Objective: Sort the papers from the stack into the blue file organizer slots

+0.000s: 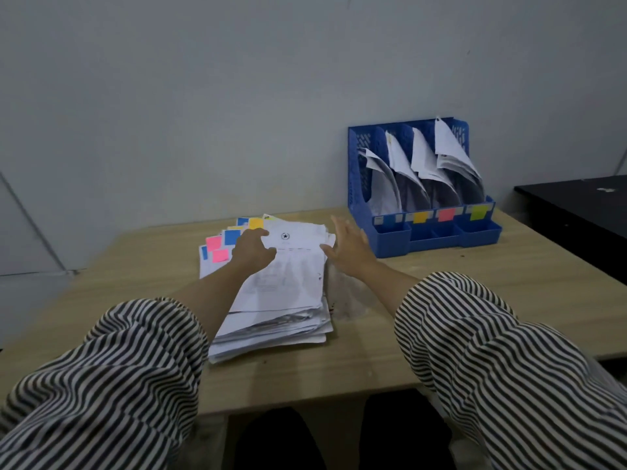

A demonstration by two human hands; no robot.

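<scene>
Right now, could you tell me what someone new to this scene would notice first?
Likely the thick stack of papers at the middle of the wooden table, coloured sticky notes fanning out at its far left. Both hands meet at its far end: the left hand rests on top, the right hand is spread at the right edge. At the back right stands the blue file organizer, all four slots holding papers.

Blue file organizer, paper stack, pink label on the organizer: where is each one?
Blue file organizer [356, 171]: head view, on its left side wall.
Paper stack [288, 283]: head view, on the top sheet.
Pink label [445, 214]: head view, on its middle.
</scene>
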